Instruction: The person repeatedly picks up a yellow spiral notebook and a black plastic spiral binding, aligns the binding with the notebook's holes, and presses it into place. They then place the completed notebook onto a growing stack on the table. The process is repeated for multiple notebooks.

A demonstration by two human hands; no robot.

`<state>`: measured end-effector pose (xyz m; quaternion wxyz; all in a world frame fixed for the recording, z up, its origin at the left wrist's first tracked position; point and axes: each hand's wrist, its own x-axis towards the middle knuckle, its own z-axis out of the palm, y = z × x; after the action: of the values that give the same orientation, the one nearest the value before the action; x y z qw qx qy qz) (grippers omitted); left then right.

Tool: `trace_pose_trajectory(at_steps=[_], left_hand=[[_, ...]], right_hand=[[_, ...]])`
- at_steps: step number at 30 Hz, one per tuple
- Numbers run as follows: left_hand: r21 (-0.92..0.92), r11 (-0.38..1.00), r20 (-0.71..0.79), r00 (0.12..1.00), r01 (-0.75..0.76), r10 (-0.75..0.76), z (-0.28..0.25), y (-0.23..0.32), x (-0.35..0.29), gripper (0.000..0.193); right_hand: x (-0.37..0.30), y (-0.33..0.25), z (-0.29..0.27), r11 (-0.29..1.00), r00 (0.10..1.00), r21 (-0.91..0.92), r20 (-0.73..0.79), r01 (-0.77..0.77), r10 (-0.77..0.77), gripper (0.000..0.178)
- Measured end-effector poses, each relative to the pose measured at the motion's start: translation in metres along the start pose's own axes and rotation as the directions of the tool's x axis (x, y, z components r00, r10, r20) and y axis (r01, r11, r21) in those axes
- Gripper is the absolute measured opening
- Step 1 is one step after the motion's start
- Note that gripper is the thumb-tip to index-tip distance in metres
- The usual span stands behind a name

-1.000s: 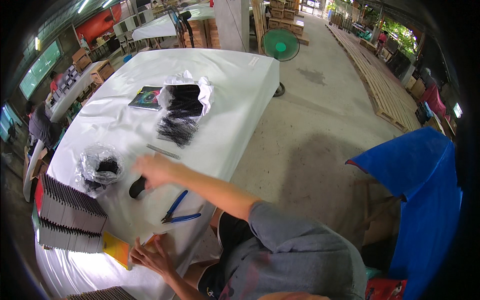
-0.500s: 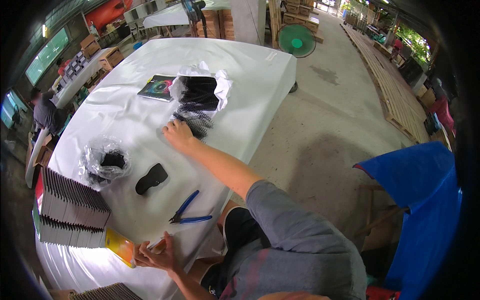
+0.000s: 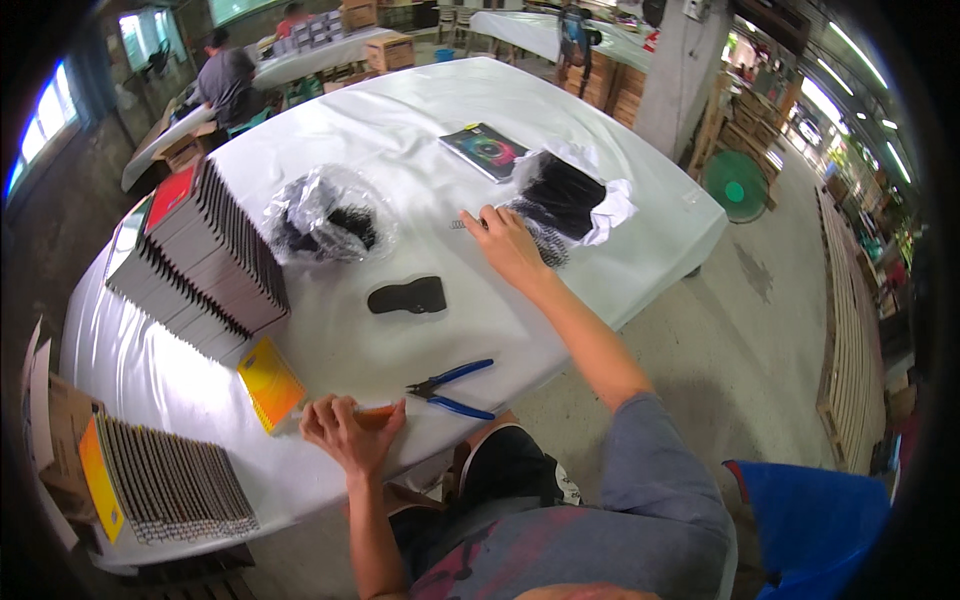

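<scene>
My left hand point(image 3: 345, 435) is closed around a small orange-covered notebook point(image 3: 376, 416) at the table's near edge. My right hand point(image 3: 508, 250) reaches across the table, its fingers closed on a thin black spiral coil point(image 3: 461, 225). Beneath and beside that hand lie more loose coils point(image 3: 550, 243), next to a dense bundle of black coils point(image 3: 565, 195) in white wrapping. Blue-handled cutting pliers point(image 3: 455, 403) rest just right of my left hand. Left of that hand lies a yellow notebook point(image 3: 270, 385). A flat black shaped piece point(image 3: 408, 296) sits between my hands.
Tall stacks of spiral notebooks point(image 3: 215, 260) stand at the left, with another row point(image 3: 180, 475) at the near left. A clear plastic bag point(image 3: 325, 215) holds black coils. A dark-covered notebook point(image 3: 485, 150) lies farther back. A green fan point(image 3: 735, 187) stands beyond the table; a person point(image 3: 230, 85) sits far left.
The view has swung left. My right hand has come away from the loose coils, a coil now showing at its fingertips. My left hand stays by the near edge with the orange-covered notebook.
</scene>
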<state>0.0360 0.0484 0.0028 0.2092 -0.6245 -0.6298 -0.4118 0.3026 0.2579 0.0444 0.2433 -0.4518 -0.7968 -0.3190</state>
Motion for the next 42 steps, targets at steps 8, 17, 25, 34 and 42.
trace_pose_trajectory(at_steps=[8, 17, 25, 34, 42], left_hand=[[-0.007, 0.998, 0.005, 0.998, 0.063, -0.063, -0.002, -0.008, -0.010, 0.050], [-0.025, 0.995, -0.023, 0.995, 0.092, -0.093, -0.001, -0.006, -0.007, 0.053], [-0.012, 0.994, -0.002, 0.994, 0.109, -0.109, 0.000, -0.004, -0.006, 0.052], [0.024, 0.994, -0.024, 0.994, 0.107, -0.106, 0.004, -0.006, -0.008, 0.062], [-0.012, 0.996, -0.030, 0.996, 0.089, -0.089, 0.007, -0.011, -0.013, 0.063]], right_hand=[[-0.003, -0.094, -0.109, 0.554, 0.943, 0.813, 0.302, -0.178, -0.141, 0.014], [-0.026, -0.141, -0.112, 0.212, 0.904, 0.897, 0.415, -0.388, -0.102, 0.017], [-0.025, -0.136, -0.111, 0.165, 0.861, 0.875, 0.480, -0.456, -0.167, 0.018], [-0.028, -0.130, -0.109, 0.116, 0.678, 0.738, 0.661, -0.665, -0.322, 0.020], [-0.025, -0.139, -0.116, 0.175, 0.871, 0.925, 0.377, -0.337, -0.315, 0.023]])
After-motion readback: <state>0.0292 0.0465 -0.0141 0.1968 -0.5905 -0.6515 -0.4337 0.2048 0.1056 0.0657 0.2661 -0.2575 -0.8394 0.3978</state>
